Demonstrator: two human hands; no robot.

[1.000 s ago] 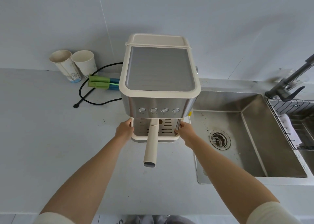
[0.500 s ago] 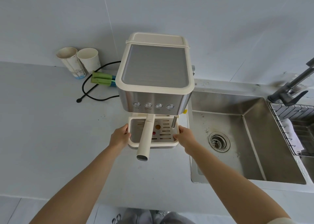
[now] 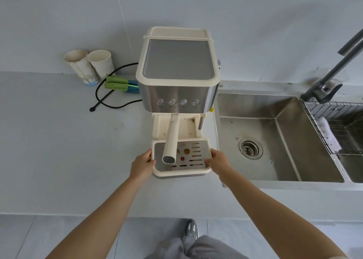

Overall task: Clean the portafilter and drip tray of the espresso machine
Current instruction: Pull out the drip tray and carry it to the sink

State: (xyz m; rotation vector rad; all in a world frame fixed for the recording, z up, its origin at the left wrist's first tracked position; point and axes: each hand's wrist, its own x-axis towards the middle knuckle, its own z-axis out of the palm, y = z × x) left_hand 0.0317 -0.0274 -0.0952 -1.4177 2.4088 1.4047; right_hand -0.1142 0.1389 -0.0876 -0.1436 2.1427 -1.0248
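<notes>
A: Where's the drip tray (image 3: 181,172) now?

B: On the near part of the counter (image 3: 59,141), forward of its bay under the espresso machine (image 3: 177,62); whether it rests there or is lifted, I can't tell; the portafilter (image 3: 170,141) is locked in above, its cream handle overhanging the slotted grate.

A: And the grip?

B: The left hand (image 3: 141,167) holds the tray's left rim and the right hand (image 3: 217,163) the right rim, thumbs hooked over the top; my guess is two hands on opposite sides keep it level, since a tray like this may hold liquid.

A: Why that way round?

B: The sink (image 3: 284,150) lies just to the right, with the tap (image 3: 334,70) and a wire rack (image 3: 337,121) beyond; I'd judge that's where the tray is headed for rinsing.

A: Anything readable?

B: No brand shows; there are marks under the four buttons (image 3: 177,102), too small to read; the two paper cups (image 3: 81,66) by the wall carry a blue print, illegible; a black cord (image 3: 102,97) and green brushes (image 3: 115,84) lie beside them.
</notes>
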